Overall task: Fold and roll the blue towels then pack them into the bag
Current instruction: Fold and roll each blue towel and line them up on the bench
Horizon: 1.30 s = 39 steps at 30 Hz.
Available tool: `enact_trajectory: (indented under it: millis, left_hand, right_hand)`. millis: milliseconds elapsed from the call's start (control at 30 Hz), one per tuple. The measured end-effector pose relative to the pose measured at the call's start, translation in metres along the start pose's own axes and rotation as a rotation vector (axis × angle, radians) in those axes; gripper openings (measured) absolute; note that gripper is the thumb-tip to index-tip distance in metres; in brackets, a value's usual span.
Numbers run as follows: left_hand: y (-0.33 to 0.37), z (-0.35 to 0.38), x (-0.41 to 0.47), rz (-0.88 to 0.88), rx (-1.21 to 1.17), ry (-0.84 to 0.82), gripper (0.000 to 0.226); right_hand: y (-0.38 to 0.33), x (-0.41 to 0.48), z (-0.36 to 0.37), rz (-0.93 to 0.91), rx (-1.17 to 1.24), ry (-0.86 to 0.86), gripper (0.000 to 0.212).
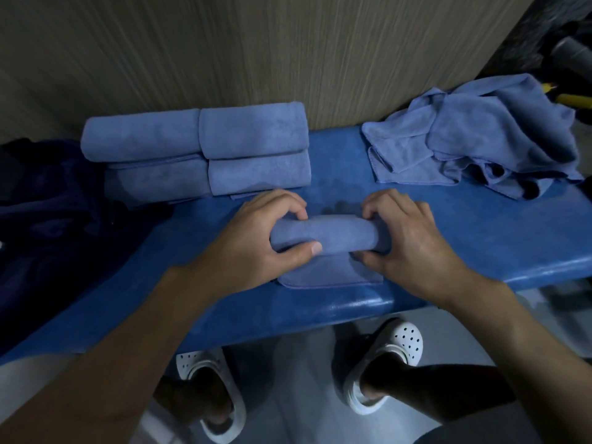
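- the towel [333, 233] in play sits mid-counter [480, 251], near the front edge; it's mostly rolled into a fat sausage, with a short flat tail poking out toward the person
- left hand [256, 241] is curled round the left end of the roll, thumb in front, fingers over the back; right hand [413, 245] does the same at the right end; both are wrapped on the towel, not spread
- four rolled towels [198, 149] are stacked back left against the wall [288, 43]; a loose pile [480, 139] waits back right; the dark bundle [48, 203] far left may be the bag, can't tell
- handling guess: soft, light, plush cloth; grippy rather than slick, but springy, so the roll probably loosens if let go; best held at both ends with even pressure, tail tucked underneath
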<state>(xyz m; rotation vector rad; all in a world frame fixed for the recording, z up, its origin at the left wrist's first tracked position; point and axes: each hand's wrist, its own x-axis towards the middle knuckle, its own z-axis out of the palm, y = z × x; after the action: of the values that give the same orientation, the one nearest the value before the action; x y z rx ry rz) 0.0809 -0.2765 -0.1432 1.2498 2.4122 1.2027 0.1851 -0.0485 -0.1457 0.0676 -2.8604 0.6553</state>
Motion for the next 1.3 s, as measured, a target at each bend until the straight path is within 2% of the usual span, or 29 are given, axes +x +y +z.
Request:
enact_trajectory:
  millis: [133, 300, 400, 567, 667, 833, 933, 1100, 1200, 1300]
  left_hand:
    - [0.007, 0.005, -0.003, -0.012, -0.108, -0.009, 0.029]
    - [0.009, 0.011, -0.008, -0.052, -0.133, -0.089, 0.022]
    - [0.009, 0.01, -0.01, -0.012, -0.088, -0.153, 0.043]
    - [0.006, 0.011, -0.015, 0.019, 0.038, -0.213, 0.056]
    - [0.006, 0.01, -0.016, 0.022, 0.06, -0.206, 0.056]
    - [-0.004, -0.009, -0.024, -0.015, 0.095, -0.178, 0.056]
    - [-0.014, -0.032, -0.035, -0.063, 0.25, -0.077, 0.055]
    - [-0.021, -0.054, -0.061, -0.073, 0.556, 0.245, 0.049]
    - [-0.021, -0.056, -0.08, -0.053, 0.688, 0.232, 0.042]
    - [-0.019, -0.059, -0.097, -0.133, 0.782, 0.142, 0.048]
  right_hand:
    - [-0.007, -0.012, -0.003, 0.02, 0.088, -0.065, 0.049]
    - [-0.011, -0.024, -0.002, 0.028, 0.284, -0.017, 0.04]
    - [-0.009, -0.028, -0.002, 0.101, 0.355, 0.0, 0.034]
    - [-0.002, -0.037, -0.008, 0.142, 0.308, -0.176, 0.065]
    - [-0.003, -0.039, -0.012, 0.169, 0.342, -0.208, 0.067]
    - [-0.019, -0.027, 0.002, 0.153, 0.384, -0.142, 0.066]
    - [-0.037, -0.005, 0.02, 0.175, 0.378, -0.127, 0.066]
    - [-0.073, 0.038, 0.049, 0.25, 0.468, -0.139, 0.086]
    - [-0.095, 0.061, 0.068, 0.251, 0.471, -0.097, 0.073]
    - [-0.115, 0.077, 0.082, 0.263, 0.449, -0.082, 0.057]
